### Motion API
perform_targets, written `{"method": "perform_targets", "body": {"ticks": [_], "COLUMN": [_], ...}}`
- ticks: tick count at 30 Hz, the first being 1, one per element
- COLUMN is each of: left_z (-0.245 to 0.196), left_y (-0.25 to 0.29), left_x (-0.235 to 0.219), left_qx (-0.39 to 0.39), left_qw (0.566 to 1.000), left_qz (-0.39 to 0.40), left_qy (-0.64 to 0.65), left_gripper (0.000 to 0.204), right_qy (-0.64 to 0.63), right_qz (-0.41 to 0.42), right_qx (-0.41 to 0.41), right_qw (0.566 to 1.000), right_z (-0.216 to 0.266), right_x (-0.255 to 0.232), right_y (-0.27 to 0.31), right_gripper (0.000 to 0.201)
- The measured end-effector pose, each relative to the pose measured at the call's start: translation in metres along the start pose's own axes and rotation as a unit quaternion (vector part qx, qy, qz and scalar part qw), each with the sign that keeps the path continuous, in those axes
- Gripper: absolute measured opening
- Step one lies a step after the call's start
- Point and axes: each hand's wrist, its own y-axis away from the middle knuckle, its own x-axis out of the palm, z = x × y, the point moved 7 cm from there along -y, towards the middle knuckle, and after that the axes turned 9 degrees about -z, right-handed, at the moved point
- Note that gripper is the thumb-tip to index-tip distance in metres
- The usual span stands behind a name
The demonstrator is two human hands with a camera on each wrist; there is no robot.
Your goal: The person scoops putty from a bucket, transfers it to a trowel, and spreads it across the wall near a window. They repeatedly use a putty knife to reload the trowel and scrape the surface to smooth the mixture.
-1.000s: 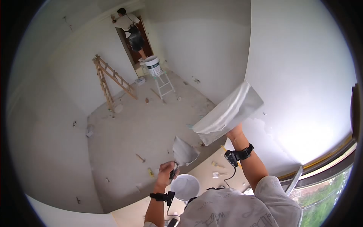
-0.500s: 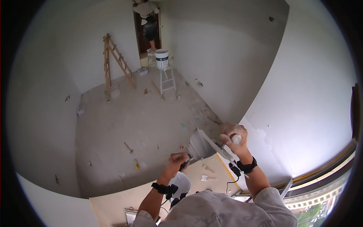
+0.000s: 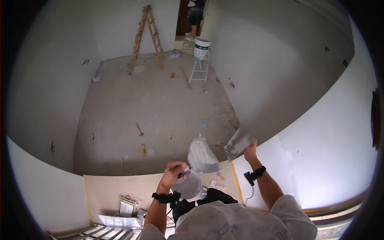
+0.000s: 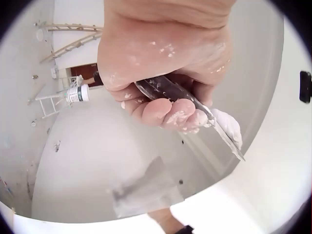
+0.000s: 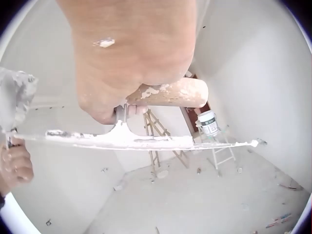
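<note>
My left hand (image 3: 174,171) grips the dark handle of a putty knife (image 4: 163,88), fingers curled round it. White putty (image 4: 225,127) lies on the wide blade. In the head view, that blade (image 3: 202,157) points up and right over a round bucket (image 3: 188,186). My right hand (image 3: 251,152) is closed round the wooden handle (image 5: 181,94) of a plastering trowel. Its long metal blade (image 3: 237,142) faces the putty knife from the right, a small gap between them. White smears coat the trowel's edge (image 5: 161,142) in the right wrist view.
Brushes (image 3: 216,184) lie on the tan surface (image 3: 104,188) around the bucket. Beyond its edge, a hammer (image 3: 139,129) and a yellow tool (image 3: 143,150) lie on the floor. Farther back stand a wooden ladder (image 3: 140,38), a white bucket (image 3: 202,47) on a stepladder and another person (image 3: 195,18).
The trowel first showed its broad face up at the right, then turned edge-on near the putty knife. Now it is slightly apart from the knife, face visible. The head view has tilted down.
</note>
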Motion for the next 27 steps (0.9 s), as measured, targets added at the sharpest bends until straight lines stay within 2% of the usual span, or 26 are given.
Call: {"method": "perform_targets", "body": {"ticks": [1, 2, 3, 5, 7, 8, 9, 10, 11, 12, 13, 14, 15, 16, 17, 18, 19, 21, 22, 23, 25, 26, 27], "left_z": [0.000, 0.002, 0.012, 0.028, 0.029, 0.045, 0.051, 0.043, 0.045, 0.055, 0.047, 0.052, 0.061, 0.063, 0.064, 0.049, 0.042, 0.023, 0.011, 0.004, 0.004, 0.001, 0.001], "left_y": [0.006, 0.014, 0.024, 0.049, 0.071, 0.086, 0.094, 0.100, 0.099, 0.104, 0.102, 0.100, 0.099, 0.102, 0.106, 0.095, 0.097, 0.111, 0.123, 0.136, 0.167, 0.186, 0.204], "left_x": [-0.018, -0.025, -0.038, -0.049, -0.052, -0.059, -0.049, -0.036, -0.033, -0.027, -0.015, -0.015, -0.010, -0.006, -0.001, -0.004, -0.015, -0.031, -0.047, -0.067, -0.109, -0.123, -0.141], "left_qx": [-0.003, -0.024, -0.024, -0.055, -0.006, -0.027, -0.015, -0.030, 0.015, -0.009, 0.003, 0.003, 0.003, 0.015, 0.025, 0.052, 0.061, 0.140, 0.164, 0.195, 0.169, 0.174, 0.157], "left_qw": [0.999, 0.999, 0.996, 0.979, 0.985, 0.979, 0.972, 0.962, 0.961, 0.950, 0.948, 0.937, 0.929, 0.918, 0.907, 0.898, 0.900, 0.860, 0.850, 0.861, 0.857, 0.856, 0.858], "left_qz": [-0.006, -0.029, -0.058, -0.161, -0.156, -0.200, -0.229, -0.269, -0.273, -0.308, -0.300, -0.319, -0.321, -0.320, -0.309, -0.284, -0.281, -0.276, -0.263, -0.258, -0.301, -0.303, -0.326], "left_qy": [-0.033, 0.018, 0.067, 0.115, 0.067, 0.019, 0.042, 0.044, 0.031, 0.055, 0.103, 0.144, 0.183, 0.233, 0.287, 0.331, 0.327, 0.406, 0.426, 0.393, 0.382, 0.382, 0.365], "left_gripper": [0.044, 0.051, 0.049, 0.048, 0.045, 0.042, 0.041, 0.041, 0.042, 0.042, 0.042, 0.041, 0.041, 0.041, 0.042, 0.040, 0.040, 0.038, 0.036, 0.038, 0.037, 0.037, 0.037], "right_qy": [-0.007, -0.018, -0.032, -0.072, -0.137, -0.142, -0.152, 0.145, 0.097, 0.111, 0.059, -0.079, -0.200, -0.308, -0.397, -0.471, -0.527, -0.582, -0.567, -0.564, -0.600, -0.620, -0.620], "right_qz": [0.000, 0.001, 0.003, 0.018, 0.057, 0.101, 0.149, 0.098, 0.098, 0.040, 0.060, 0.129, 0.188, 0.239, 0.282, 0.318, 0.347, 0.380, 0.467, 0.475, 0.428, 0.365, 0.369], "right_qx": [-0.026, -0.049, -0.073, -0.127, -0.187, -0.169, -0.159, -0.443, -0.439, -0.472, -0.490, -0.382, -0.257, -0.123, 0.013, 0.157, 0.285, 0.516, 0.417, 0.413, 0.379, 0.433, 0.430], "right_qw": [1.000, 0.999, 0.997, 0.989, 0.971, 0.970, 0.964, 0.879, 0.888, 0.874, 0.868, 0.912, 0.927, 0.913, 0.873, 0.807, 0.722, 0.500, 0.535, 0.534, 0.560, 0.542, 0.543], "right_z": [0.009, 0.014, 0.020, 0.038, 0.066, 0.071, 0.070, 0.091, 0.120, 0.130, 0.138, 0.140, 0.135, 0.132, 0.127, 0.124, 0.119, 0.104, 0.047, 0.064, 0.116, 0.131, 0.128], "right_x": [0.011, 0.017, 0.024, 0.048, 0.090, 0.110, 0.123, 0.131, 0.120, 0.112, 0.138, 0.159, 0.174, 0.191, 0.206, 0.226, 0.243, 0.260, 0.298, 0.302, 0.289, 0.293, 0.320], "right_y": [-0.004, -0.007, -0.009, -0.015, -0.012, -0.007, -0.002, 0.020, 0.025, 0.042, 0.060, 0.062, 0.065, 0.070, 0.077, 0.070, 0.077, 0.106, 0.116, 0.122, 0.124, 0.133, 0.134], "right_gripper": [0.017, 0.019, 0.021, 0.026, 0.030, 0.032, 0.034, 0.035, 0.030, 0.025, 0.025, 0.023, 0.022, 0.021, 0.020, 0.020, 0.019, 0.020, 0.022, 0.022, 0.020, 0.020, 0.020]}}
